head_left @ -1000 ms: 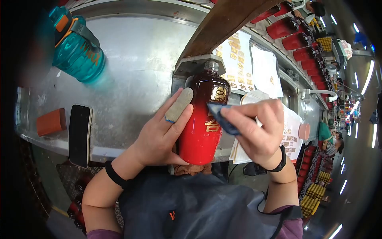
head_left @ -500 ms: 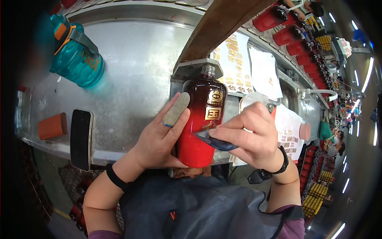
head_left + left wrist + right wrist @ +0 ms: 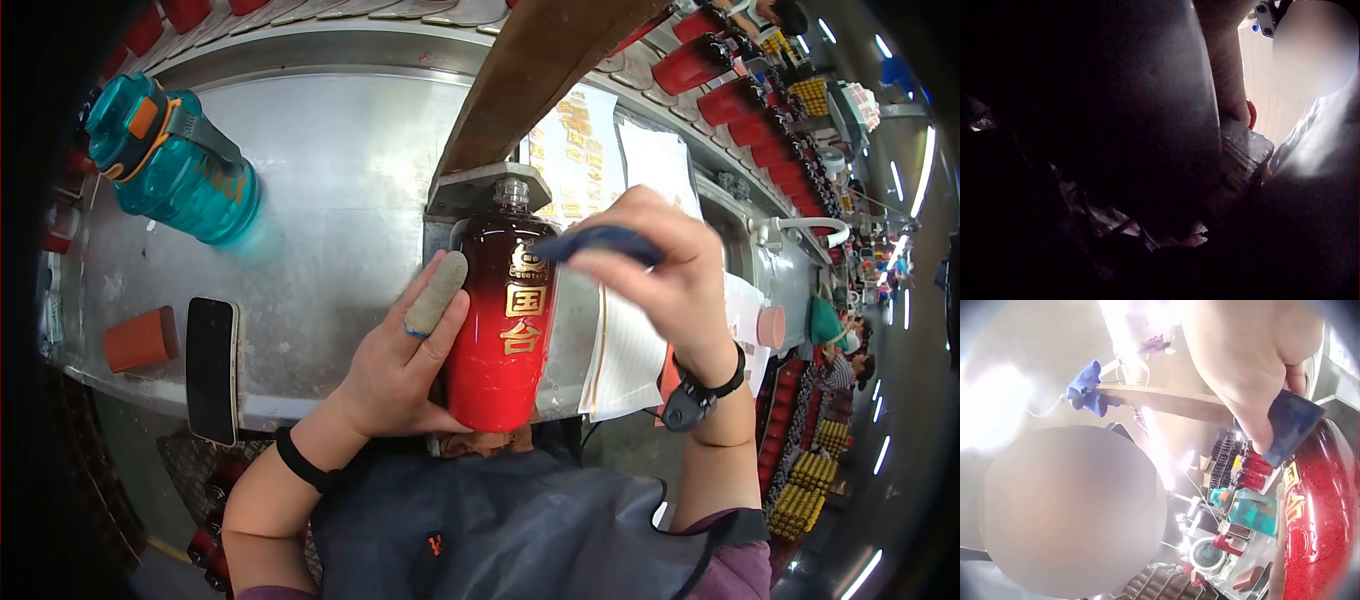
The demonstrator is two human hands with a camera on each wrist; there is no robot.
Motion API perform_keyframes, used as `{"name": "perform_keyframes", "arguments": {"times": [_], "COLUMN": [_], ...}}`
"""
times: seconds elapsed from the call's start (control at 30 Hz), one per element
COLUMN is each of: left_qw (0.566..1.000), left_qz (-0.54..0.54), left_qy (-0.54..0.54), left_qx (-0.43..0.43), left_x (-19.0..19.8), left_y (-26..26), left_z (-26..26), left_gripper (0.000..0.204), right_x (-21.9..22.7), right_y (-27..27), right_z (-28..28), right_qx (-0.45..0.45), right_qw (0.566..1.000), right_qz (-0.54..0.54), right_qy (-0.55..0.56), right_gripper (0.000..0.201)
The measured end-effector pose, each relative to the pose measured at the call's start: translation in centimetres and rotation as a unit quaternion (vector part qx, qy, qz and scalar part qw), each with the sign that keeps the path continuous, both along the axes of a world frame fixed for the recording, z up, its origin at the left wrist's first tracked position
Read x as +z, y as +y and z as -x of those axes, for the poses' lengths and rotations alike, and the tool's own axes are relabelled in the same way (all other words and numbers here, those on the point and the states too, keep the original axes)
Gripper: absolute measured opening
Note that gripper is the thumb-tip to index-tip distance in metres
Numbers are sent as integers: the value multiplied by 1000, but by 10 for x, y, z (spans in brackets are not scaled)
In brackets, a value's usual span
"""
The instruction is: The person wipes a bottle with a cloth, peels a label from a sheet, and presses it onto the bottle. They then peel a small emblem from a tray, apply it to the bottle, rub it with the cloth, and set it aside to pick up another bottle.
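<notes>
A red bottle (image 3: 497, 350), dark toward its neck and marked with gold characters, lies neck away from the body against a metal bracket (image 3: 462, 193). Along its left side rests my left hand (image 3: 398, 365), thumb near the base and a grey cover (image 3: 437, 294) on one finger. My right hand (image 3: 668, 262) pinches a dark blue flat piece (image 3: 605, 243) over the gold emblem. In the right wrist view the blue piece (image 3: 1295, 427) is held by the right hand (image 3: 1250, 356) beside the bottle (image 3: 1319, 531). The left wrist view is mostly dark.
A brown beam (image 3: 535, 85) rises above the bracket. On the left are a teal drinking bottle (image 3: 180, 165), a phone (image 3: 212, 370) and an orange-brown block (image 3: 141, 339). Sheets with gold characters (image 3: 575, 150) lie right of the beam; red bottles (image 3: 692, 63) line the far side.
My right hand has moved from the lower characters up toward the bottle's neck with the blue piece. The gold character below the emblem and the one under it now show uncovered. My left hand stays against the bottle.
</notes>
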State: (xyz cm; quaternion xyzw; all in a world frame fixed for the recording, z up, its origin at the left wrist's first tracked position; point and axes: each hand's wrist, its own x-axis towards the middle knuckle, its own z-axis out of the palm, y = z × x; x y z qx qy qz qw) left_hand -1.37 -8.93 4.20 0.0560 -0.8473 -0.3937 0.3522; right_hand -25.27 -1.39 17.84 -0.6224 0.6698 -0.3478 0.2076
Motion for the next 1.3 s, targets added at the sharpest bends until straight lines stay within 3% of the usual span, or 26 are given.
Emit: {"name": "perform_keyframes", "arguments": {"times": [0.07,0.13,0.2,0.27,0.33,0.37,0.4,0.47,0.53,0.57,0.6,0.67,0.73,0.77,0.83,0.9,0.93,0.97,1.0,1.03,1.07,1.2,1.23,1.3], "left_qw": [1000,1000,1000,1000,1000,1000,1000,1000,1000,999,999,999,999,999,998,996,996,995,993,989,992,967,964,962], "left_qz": [-2,-4,-2,-2,-1,5,13,-11,-16,-14,-13,4,14,23,24,35,41,34,27,24,48,203,204,223], "left_qy": [-4,-9,-6,-5,-4,-10,-16,-23,-21,-29,-29,-44,-34,-24,-52,-76,-79,-92,-104,-132,-88,-153,-170,-158], "left_qx": [-1,4,1,-2,-2,0,1,-17,-3,-4,-4,1,7,12,9,21,13,26,40,53,75,26,28,19], "left_x": [0,0,1,2,-1,-4,-5,0,2,1,2,2,0,-1,2,3,2,1,1,1,7,32,41,48], "left_y": [1,0,1,0,0,1,1,3,4,4,3,2,2,3,6,7,9,11,13,14,16,20,24,26], "left_z": [-1,0,-1,-1,-1,-1,-1,-1,-1,-2,-3,-4,-1,-1,-4,-6,-7,-8,-9,-13,-11,-14,-10,-3], "left_gripper": [113,113,114,114,114,116,117,121,123,123,123,124,124,124,125,128,128,129,130,130,129,110,95,92], "right_x": [-8,-1,0,-21,-23,-14,-9,-6,-17,-6,-8,-33,-31,-27,-19,-36,-29,-33,-29,-24,-19,4,6,6], "right_y": [1,-1,10,35,48,48,41,20,15,21,31,60,71,71,60,47,42,40,53,60,72,146,168,216], "right_z": [1,6,-4,-27,-54,-56,-50,-23,-2,-4,-11,-33,-53,-55,-39,0,7,25,36,37,39,113,136,186], "right_qx": [-55,-60,76,172,199,237,229,77,-108,-92,-18,133,195,221,129,-103,-232,-217,-223,-210,-201,-238,-281,-333], "right_qw": [995,988,957,928,930,949,951,988,991,967,956,936,940,954,983,994,970,970,972,971,967,954,935,910], "right_qz": [-47,40,97,178,198,124,126,18,37,54,106,165,189,139,1,17,-43,36,-19,16,49,69,66,33], "right_qy": [-70,138,264,280,237,166,166,132,75,231,273,282,205,146,130,29,-57,100,-71,-112,-147,-169,-206,-244], "right_gripper": [18,19,27,30,29,23,23,17,15,16,18,21,22,17,14,23,26,26,27,28,29,27,26,27]}}
